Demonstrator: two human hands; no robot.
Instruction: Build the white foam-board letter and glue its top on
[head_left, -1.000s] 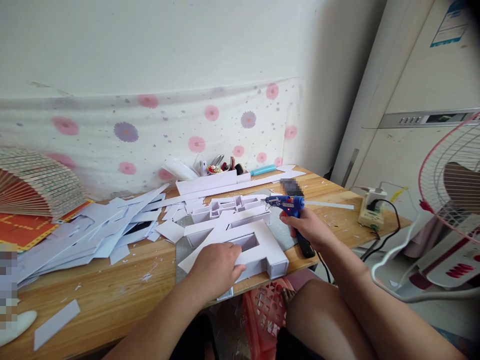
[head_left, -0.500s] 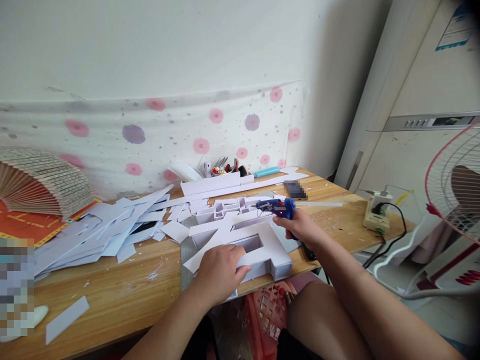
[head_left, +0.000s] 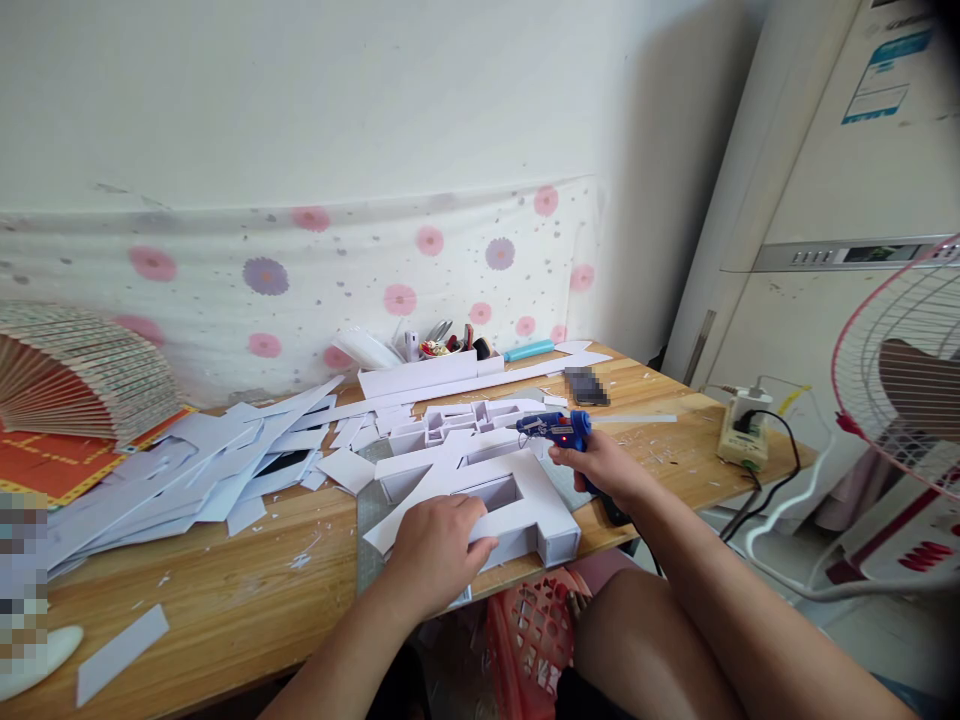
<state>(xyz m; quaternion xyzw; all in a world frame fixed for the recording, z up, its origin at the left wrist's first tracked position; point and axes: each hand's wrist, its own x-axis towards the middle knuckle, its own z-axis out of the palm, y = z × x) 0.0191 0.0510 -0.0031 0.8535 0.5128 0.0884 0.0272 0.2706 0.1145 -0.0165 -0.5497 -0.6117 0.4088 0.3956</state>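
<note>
A large white board structure (head_left: 544, 490) with raised walls and open hollows lies near the table's front edge, on a grey-green mat (head_left: 369, 520). My left hand (head_left: 442, 545) rests on its front left part, thumb and fingers gripping the board. My right hand (head_left: 604, 462) is wrapped round the handle of a blue glue gun (head_left: 559, 428) with a small red light. The gun's nozzle points left, above the back part of the structure. Smaller white walled pieces (head_left: 454, 422) stand just behind it.
Loose white sheets (head_left: 217, 460) pile up at the left, near a folding fan (head_left: 82, 370). Behind are a white tool box (head_left: 420, 378), a light-blue roll (head_left: 529, 350) and a phone (head_left: 586, 386). A power strip (head_left: 742, 435) with cables sits at the right corner.
The view has shifted slightly. The glue gun in my right hand has moved a little down relative to the white structure, while my left hand keeps its place on it.
</note>
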